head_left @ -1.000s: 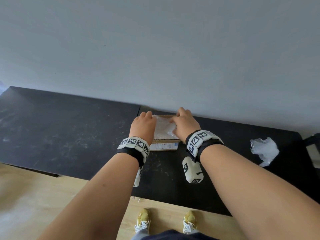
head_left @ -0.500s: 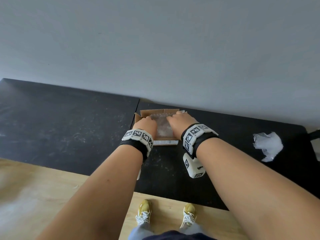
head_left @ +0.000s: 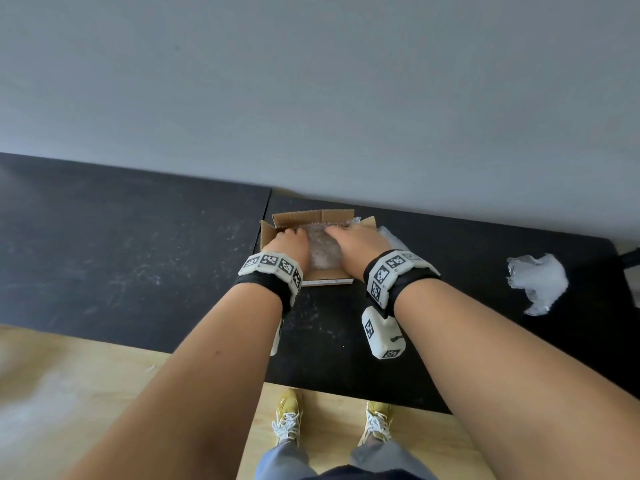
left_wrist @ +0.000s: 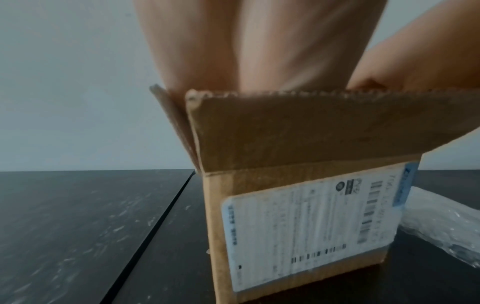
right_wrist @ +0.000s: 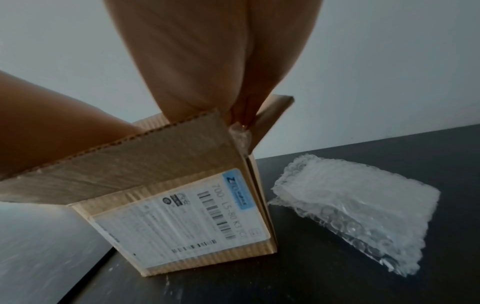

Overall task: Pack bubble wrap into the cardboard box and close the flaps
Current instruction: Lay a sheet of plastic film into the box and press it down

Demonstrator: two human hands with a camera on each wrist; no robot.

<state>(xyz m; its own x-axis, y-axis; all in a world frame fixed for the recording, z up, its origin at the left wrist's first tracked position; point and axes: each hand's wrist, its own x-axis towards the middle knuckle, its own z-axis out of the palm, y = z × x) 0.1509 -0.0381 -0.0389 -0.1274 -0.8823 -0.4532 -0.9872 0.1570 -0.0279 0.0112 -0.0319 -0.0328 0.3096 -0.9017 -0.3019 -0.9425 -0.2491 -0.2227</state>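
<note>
A small cardboard box [head_left: 311, 218] with a white shipping label [left_wrist: 298, 205] stands on the black table near the wall, its flaps up. Clear bubble wrap [head_left: 320, 251] fills its inside. My left hand [head_left: 292, 239] presses down into the box's left side, fingers straight in the left wrist view [left_wrist: 233, 51]. My right hand [head_left: 353, 239] lies flat on the wrap at the right side, and its fingers [right_wrist: 207, 61] run down behind the near flap. A bit of wrap [right_wrist: 240, 134] pokes out at the box's right corner. The box walls hide the fingertips.
A folded sheet of bubble wrap [right_wrist: 363, 205] lies on the table just right of the box. A crumpled piece [head_left: 536, 282] sits farther right. The table [head_left: 104, 254] has a seam left of the box, and the wall is right behind.
Both hands have pushed the wrap down from above the rim into the box. The far and side flaps now stand clear above the hands.
</note>
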